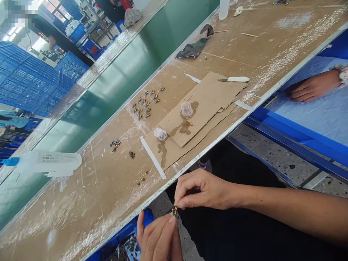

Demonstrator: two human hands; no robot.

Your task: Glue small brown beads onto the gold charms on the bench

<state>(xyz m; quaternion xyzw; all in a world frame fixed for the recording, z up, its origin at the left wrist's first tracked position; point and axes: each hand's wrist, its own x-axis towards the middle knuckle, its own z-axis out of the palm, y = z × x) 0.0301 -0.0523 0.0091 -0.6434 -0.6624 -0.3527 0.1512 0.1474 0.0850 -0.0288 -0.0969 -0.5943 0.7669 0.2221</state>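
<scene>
- Right hand (205,190) and forearm (285,206), lower centre to right edge: bare.
- Left hand (160,239), bottom centre: bare.
- Black clothing (244,232) over lap, lower right; garment type unclear.

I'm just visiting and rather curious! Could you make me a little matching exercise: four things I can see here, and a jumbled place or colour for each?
Things
1. Tiny piece
2. Bottle at far left
3. Knife-like tool
4. Cloth

Places and colours
A. Camouflage colours
B. White handle, lying on the cardboard
C. At the fingertips of the person's left grip and right grip
D. Blue cap

Pairs: 1-C, 2-D, 3-B, 4-A
</scene>
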